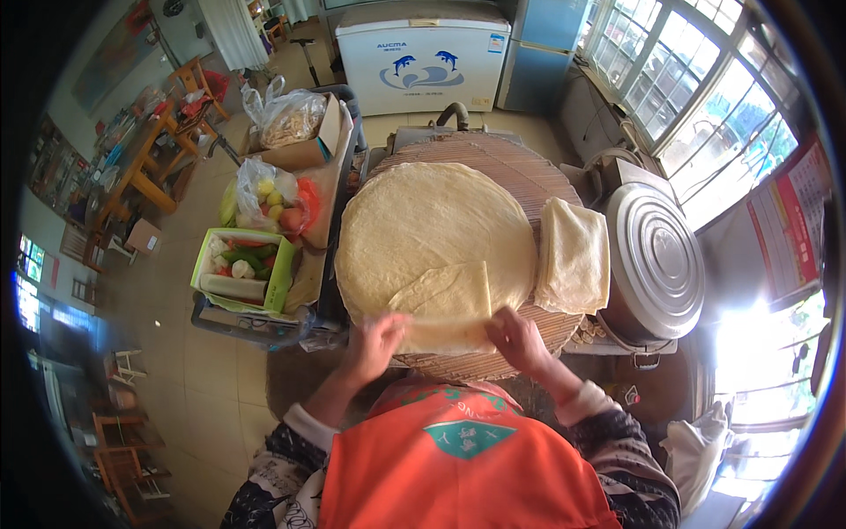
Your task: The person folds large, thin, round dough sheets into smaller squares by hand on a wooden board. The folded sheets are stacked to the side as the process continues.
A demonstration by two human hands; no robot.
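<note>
A wide stack of thin round flatbreads [433, 218] lies on a round board of woven stalks [502, 155] before me. At its near side, a sheet is partly folded [449, 287], with a straight-edged flap on top. My left hand [382, 337] pinches the left end of the near fold, its fingers slightly blurred. The right end of that fold is gripped by my right hand [519, 340]. On the board's right side rests a pile of flatbreads folded into a rectangle [574, 256], apart from my right hand.
A large pot with a ringed metal lid [657, 258] stands at the right. On the left, a cart [330, 264] holds a green box of vegetables [244, 271], bagged fruit [274, 202] and a cardboard box with a plastic bag [297, 132]. A chest freezer [423, 66] stands beyond.
</note>
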